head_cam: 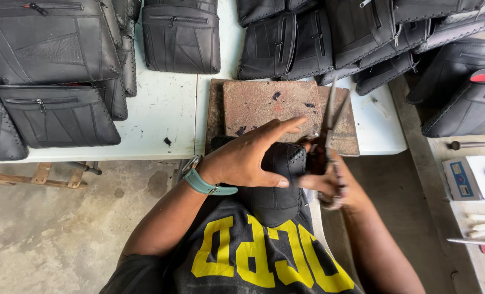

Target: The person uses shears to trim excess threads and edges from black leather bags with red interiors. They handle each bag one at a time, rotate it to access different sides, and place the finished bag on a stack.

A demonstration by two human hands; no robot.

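While the left hand (253, 158), a teal-strapped watch (201, 182) on its wrist, lies over the top of a small black stitched leather bag (278, 196) with its fingers stretched out and its thumb pressed against the bag's side, the right hand (329, 182) is closed around the handles of a pair of metal scissors (327, 136), whose blades point up and away from the person. The bag rests in the person's lap against a black shirt with large yellow lettering (253, 256), just below the edge of a pale work table (161, 114). A worn reddish-brown stone block (270, 103) sits on the table right behind the hands. Finished black leather bags (57, 114) lie in piles across the table's far side. A metal punch (466, 145) lies on a side bench to the right.
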